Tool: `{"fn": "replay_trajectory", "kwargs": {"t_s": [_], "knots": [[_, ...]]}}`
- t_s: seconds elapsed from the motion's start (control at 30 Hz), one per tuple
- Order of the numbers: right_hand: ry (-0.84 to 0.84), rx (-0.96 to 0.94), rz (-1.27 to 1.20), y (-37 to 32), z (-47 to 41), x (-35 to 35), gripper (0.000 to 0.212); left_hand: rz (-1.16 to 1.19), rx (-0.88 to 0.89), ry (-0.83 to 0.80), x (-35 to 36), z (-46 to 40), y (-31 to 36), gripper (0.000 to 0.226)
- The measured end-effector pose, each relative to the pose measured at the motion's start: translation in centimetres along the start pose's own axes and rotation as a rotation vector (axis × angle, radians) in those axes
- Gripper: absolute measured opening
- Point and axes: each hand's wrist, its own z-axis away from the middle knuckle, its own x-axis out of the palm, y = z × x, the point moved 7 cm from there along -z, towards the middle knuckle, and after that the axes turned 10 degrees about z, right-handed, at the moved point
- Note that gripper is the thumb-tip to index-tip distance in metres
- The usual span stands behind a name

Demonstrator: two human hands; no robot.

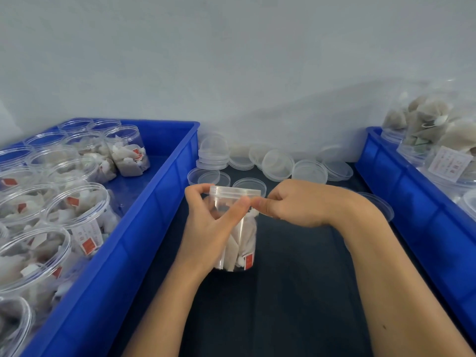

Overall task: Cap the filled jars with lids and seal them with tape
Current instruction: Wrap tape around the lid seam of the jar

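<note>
A clear plastic jar point(242, 243) filled with white tea bags stands on the dark table between two blue crates. A clear lid point(235, 191) sits on its top. My left hand point(208, 228) grips the jar from the left, thumb across its front just under the lid. My right hand point(296, 204) is at the jar's right side, fingers curled, thumb and forefinger pinched together at the lid's edge next to my left thumb. Whether a strip of tape is between them cannot be made out.
The blue crate point(154, 202) on the left holds several open, filled jars point(77, 210). A second blue crate point(412, 202) on the right holds jars and a bag of tea bags point(432, 117). Loose clear lids point(278, 164) lie by the wall behind the jar.
</note>
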Motion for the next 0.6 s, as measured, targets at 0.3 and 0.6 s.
{"fn": "replay_trajectory", "kwargs": {"t_s": [0.3,0.6], "knots": [[-0.097,-0.11,-0.289,-0.8,0.3,0.5,0.039,-0.114,0.034,0.155,-1.8,-0.1,0.3,0.045],[0.081,-0.098,-0.157,-0.6,-0.7,-0.1,0.05,-0.102,-0.021,0.195,-1.7,-0.1,-0.2,0.053]]}}
